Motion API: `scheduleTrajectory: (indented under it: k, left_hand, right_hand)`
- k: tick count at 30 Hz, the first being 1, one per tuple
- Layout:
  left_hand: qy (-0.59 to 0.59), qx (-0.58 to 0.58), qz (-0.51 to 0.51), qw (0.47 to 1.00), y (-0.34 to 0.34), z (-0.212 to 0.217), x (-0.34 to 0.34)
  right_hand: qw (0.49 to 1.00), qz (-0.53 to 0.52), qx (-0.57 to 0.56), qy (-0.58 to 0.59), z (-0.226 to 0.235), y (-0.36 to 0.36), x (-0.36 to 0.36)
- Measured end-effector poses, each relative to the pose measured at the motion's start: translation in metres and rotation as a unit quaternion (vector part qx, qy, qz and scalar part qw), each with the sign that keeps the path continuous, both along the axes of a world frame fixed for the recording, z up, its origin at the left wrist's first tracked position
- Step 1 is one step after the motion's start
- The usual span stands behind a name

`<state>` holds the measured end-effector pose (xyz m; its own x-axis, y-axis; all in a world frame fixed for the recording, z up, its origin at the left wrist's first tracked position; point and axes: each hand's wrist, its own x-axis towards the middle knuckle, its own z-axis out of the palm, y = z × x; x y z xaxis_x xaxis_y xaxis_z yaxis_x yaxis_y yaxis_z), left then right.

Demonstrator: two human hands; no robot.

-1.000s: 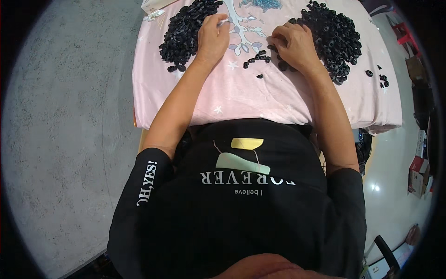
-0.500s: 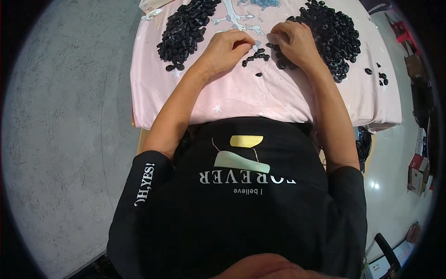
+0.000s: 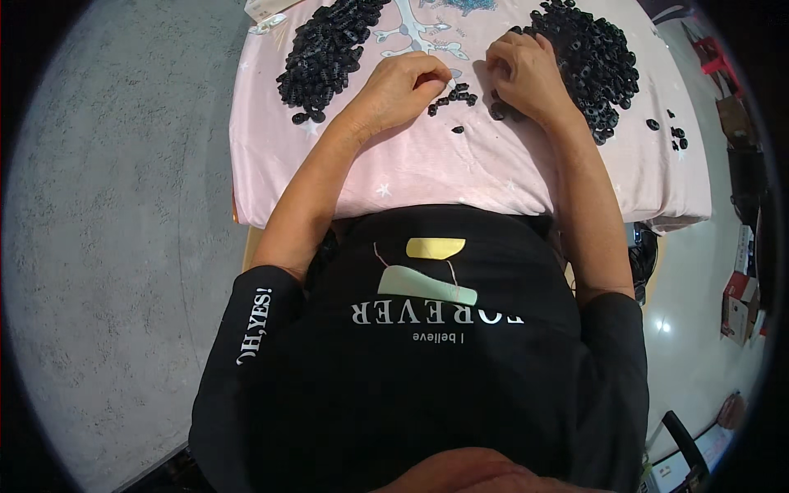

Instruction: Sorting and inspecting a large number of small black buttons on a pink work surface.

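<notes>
Our left hand point(image 3: 403, 90) has moved from the left pile point(image 3: 325, 62) to the small parts point(image 3: 460, 96) on the cloth point(image 3: 444, 168) between our hands, pinching a pale thing point(image 3: 451, 83), too small to tell. Our right hand point(image 3: 528, 78) curls beside the right pile point(image 3: 592, 62); its grip we cannot tell.

1. A pale pink cloth printed with white stars point(image 3: 394, 177), hanging over its near edge and bearing a blue-grey, branching tree-like print point(image 3: 415, 34).
2. A white box point(image 3: 265, 8) at the cloth's far left corner, with a crumpled, shiny clear wrapper point(image 3: 267, 25) just beside it.
3. A cluster of small, shiny blue bits point(image 3: 470, 4), cut off by the upper edge of the view.
4. A rough grey floor point(image 3: 107, 205) on the left.
5. A smooth, pale, glossy floor point(image 3: 686, 345) on the right, showing a bright reflection.
6. A bright red object point(image 3: 715, 57) at upper right.
7. A red-and-white box point(image 3: 740, 287) near the right rim.
</notes>
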<state>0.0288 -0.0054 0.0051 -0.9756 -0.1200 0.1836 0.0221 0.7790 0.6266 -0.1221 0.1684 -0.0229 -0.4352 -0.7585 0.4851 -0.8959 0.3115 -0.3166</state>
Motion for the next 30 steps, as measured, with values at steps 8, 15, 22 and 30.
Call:
scheduleTrajectory:
  k: [8, 15, 22, 30]
  left_hand:
    - [0.038, -0.015, -0.007, 0.999, 0.008, 0.003, -0.013]
    - [-0.037, -0.078, 0.031, 0.996, 0.014, 0.007, -0.023]
    - [-0.036, -0.092, 0.028, 0.995, 0.016, 0.007, -0.025]
    - [-0.013, -0.093, 0.061, 0.994, 0.003, 0.000, -0.023]
  right_hand:
    - [0.996, 0.013, -0.071, -0.046, 0.013, -0.002, 0.000]
    - [0.985, 0.090, -0.112, -0.093, 0.002, -0.009, 0.006]
    - [0.991, 0.049, -0.079, -0.093, -0.005, -0.008, 0.001]
    - [0.887, -0.001, -0.288, -0.361, -0.001, -0.008, -0.021]
